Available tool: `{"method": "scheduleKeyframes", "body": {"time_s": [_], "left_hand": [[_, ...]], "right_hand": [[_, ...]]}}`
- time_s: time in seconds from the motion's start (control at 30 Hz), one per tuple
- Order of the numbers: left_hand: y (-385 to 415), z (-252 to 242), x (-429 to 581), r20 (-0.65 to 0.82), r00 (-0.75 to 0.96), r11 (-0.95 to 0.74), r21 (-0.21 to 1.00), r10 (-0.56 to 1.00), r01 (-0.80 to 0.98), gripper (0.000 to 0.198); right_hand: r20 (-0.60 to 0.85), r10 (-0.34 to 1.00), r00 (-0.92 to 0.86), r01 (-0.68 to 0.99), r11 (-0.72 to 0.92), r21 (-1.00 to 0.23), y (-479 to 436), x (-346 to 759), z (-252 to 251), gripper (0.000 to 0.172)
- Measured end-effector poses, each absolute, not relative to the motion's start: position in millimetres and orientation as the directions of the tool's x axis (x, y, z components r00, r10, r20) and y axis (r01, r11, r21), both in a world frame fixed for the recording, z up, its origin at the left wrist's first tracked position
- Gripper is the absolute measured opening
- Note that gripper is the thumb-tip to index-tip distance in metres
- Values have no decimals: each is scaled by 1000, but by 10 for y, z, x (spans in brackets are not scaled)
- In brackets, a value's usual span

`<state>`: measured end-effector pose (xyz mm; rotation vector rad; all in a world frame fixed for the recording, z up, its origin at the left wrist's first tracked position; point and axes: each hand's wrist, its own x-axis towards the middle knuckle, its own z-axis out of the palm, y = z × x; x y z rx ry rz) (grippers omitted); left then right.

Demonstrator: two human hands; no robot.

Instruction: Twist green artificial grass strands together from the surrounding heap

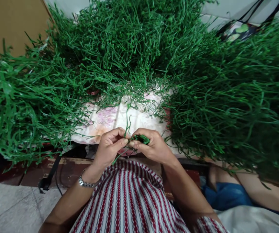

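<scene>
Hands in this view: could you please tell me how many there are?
2. The left hand and right hand meet at centre, pinching a green sprig. The person at lower right shows none; theirs may be hidden.

Just beyond the fingers (120,141), a pale flowered cloth (110,120), spread flat. On it, left, right and beyond the fingers, heaps of green stems (227,106). Nearer and left, grey tiled floor (8,207).

Bunched green plastic sprig (141,139), one strand rising.
</scene>
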<state>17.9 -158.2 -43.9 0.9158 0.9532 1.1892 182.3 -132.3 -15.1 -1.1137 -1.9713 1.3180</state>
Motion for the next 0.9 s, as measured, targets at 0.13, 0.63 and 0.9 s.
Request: {"method": "scheduleKeyframes", "body": {"time_s": [0.13, 0.63, 0.9], "left_hand": [[-1629, -415, 200, -99, 48, 105, 986, 994, -130, 7], [-1629, -335, 98, -166, 275, 179, 983, 947, -25, 11], [-1584, -281, 55, -209, 359, 232, 973, 910, -20, 10]], "right_hand": [[2, 883, -470, 272, 147, -951, -1353, 1771, -211, 14], [-73, 816, -574, 137, 8, -991, -1429, 1792, -245, 13], [-13, 732, -682, 279, 244, -929, -1323, 1849, -195, 6]]}}
